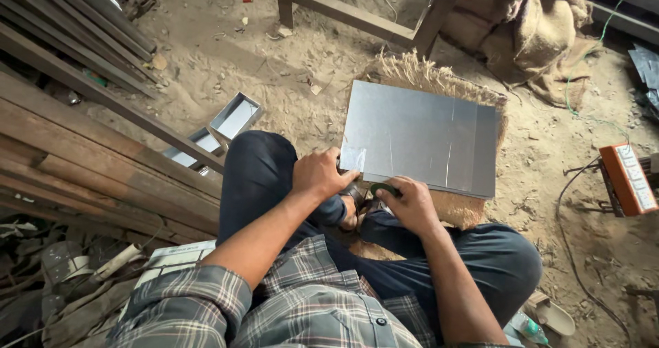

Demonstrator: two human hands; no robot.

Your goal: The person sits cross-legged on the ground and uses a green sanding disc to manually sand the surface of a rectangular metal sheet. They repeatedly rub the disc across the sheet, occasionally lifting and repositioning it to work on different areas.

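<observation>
A grey sheet of metal [422, 135] lies on a straw mat [412, 70] on the sandy floor in front of my knees. My left hand [319, 173] grips the sheet's near left corner, thumb over its edge. My right hand [410, 202] is closed around the dark handles of a cutting tool [384, 189] at the sheet's near edge. The tool's blades are hidden under my hand and the sheet.
Long wooden planks and metal bars [82, 135] lie at the left. Two folded metal trays [235, 117] sit beside my left knee. A wooden frame [357, 12] and burlap sacks [535, 32] stand beyond the mat. An orange box [628, 178] with cables lies at the right.
</observation>
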